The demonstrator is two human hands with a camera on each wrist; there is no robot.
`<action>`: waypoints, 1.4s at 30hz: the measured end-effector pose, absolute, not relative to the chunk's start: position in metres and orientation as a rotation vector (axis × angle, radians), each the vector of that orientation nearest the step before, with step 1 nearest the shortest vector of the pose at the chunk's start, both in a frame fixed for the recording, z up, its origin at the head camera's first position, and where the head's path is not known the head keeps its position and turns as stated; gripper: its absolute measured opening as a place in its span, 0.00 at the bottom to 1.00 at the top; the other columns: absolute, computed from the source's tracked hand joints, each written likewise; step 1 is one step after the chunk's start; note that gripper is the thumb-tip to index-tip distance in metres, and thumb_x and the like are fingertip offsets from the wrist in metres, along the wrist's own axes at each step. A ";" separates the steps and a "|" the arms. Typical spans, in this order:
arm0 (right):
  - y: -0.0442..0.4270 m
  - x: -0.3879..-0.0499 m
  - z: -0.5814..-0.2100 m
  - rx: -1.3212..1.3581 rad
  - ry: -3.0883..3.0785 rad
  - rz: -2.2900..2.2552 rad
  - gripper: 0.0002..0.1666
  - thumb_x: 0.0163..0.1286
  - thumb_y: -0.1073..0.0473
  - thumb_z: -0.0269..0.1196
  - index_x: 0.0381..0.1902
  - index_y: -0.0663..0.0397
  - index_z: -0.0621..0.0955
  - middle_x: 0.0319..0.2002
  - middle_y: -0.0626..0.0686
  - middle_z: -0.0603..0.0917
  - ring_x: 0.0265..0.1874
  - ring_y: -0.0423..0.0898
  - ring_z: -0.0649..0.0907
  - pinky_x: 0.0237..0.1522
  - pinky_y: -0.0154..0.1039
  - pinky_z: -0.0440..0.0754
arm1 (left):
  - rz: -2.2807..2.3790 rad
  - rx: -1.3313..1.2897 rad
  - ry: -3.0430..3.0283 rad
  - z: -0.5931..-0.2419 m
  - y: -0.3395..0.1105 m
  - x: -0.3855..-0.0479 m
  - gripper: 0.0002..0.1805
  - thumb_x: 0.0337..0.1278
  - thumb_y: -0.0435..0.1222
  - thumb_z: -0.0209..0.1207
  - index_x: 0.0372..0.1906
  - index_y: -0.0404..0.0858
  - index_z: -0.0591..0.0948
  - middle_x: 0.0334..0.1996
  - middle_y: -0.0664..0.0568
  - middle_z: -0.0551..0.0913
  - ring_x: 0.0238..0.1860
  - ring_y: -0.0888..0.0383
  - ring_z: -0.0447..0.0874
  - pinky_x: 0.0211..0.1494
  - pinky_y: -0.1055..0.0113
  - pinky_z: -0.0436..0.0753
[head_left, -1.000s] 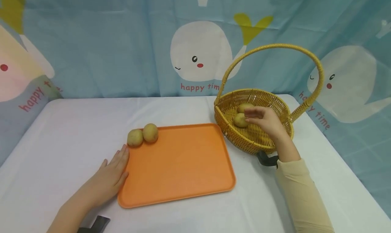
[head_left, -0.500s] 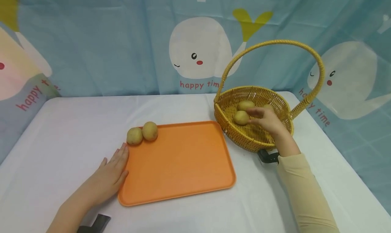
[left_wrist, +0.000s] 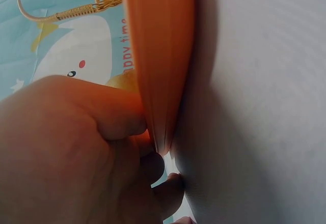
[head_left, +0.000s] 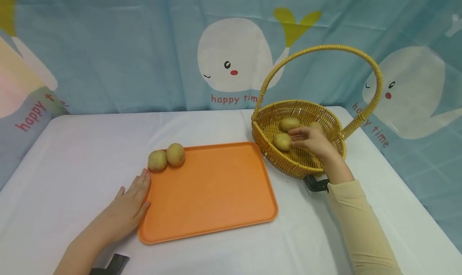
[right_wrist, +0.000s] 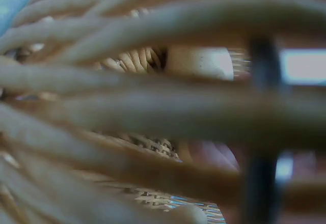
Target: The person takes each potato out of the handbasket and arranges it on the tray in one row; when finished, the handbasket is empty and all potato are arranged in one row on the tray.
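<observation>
My left hand lies along the left edge of the orange tray, its fingers fairly straight. In the left wrist view, the thumb touches the tray's rim. Two potatoes sit side by side at the tray's far left corner. My right hand reaches into the wicker basket, fingers and thumb apart. Its fingertips are at the right end of a potato. Another potato lies just behind, and a third is partly hidden by the hand. Blurred wicker blocks most of the right wrist view.
The basket's tall arched handle rises over the right hand. White cloth covers the table, and a blue whale-print curtain hangs behind it. A black strap piece at the right wrist sits by the basket's near side.
My right hand has dipped slightly further into the basket, and the potato at its fingertips has shifted a little towards the near left. The left hand stays at the tray. The head view has tilted slightly.
</observation>
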State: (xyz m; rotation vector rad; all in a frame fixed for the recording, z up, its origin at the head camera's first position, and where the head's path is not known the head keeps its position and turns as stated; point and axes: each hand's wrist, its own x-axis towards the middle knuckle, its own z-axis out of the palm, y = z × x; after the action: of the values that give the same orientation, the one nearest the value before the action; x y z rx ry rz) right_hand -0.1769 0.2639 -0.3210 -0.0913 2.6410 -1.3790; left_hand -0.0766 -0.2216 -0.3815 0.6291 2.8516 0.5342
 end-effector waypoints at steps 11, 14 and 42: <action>0.253 -0.184 -0.327 -0.302 2.696 -1.088 0.31 0.55 0.68 0.69 0.56 0.71 0.75 0.49 0.67 0.80 0.51 0.60 0.78 0.52 0.49 0.75 | 0.549 0.616 2.855 -0.382 -0.225 -0.075 0.37 0.68 0.38 0.48 0.71 0.23 0.47 0.71 0.31 0.45 0.68 0.31 0.47 0.60 0.29 0.49; 0.252 -0.186 -0.329 -0.400 2.702 -1.010 0.32 0.56 0.68 0.68 0.59 0.71 0.73 0.53 0.68 0.78 0.54 0.62 0.76 0.55 0.53 0.73 | 0.550 0.616 2.858 -0.381 -0.225 -0.075 0.36 0.68 0.38 0.48 0.71 0.23 0.47 0.71 0.31 0.45 0.69 0.31 0.47 0.60 0.29 0.49; 0.249 -0.166 -0.318 -0.265 2.820 -1.127 0.31 0.50 0.67 0.71 0.55 0.65 0.78 0.48 0.63 0.82 0.47 0.54 0.79 0.47 0.45 0.76 | 0.532 0.626 2.878 -0.379 -0.222 -0.074 0.36 0.68 0.38 0.49 0.71 0.23 0.49 0.72 0.32 0.46 0.69 0.33 0.48 0.62 0.31 0.51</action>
State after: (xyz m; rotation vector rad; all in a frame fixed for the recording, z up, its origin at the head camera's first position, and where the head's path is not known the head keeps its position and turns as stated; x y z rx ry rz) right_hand -0.1660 0.2487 -0.3178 -0.2652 2.8205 -1.1268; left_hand -0.0737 -0.2215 -0.3794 0.6257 2.8780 0.5322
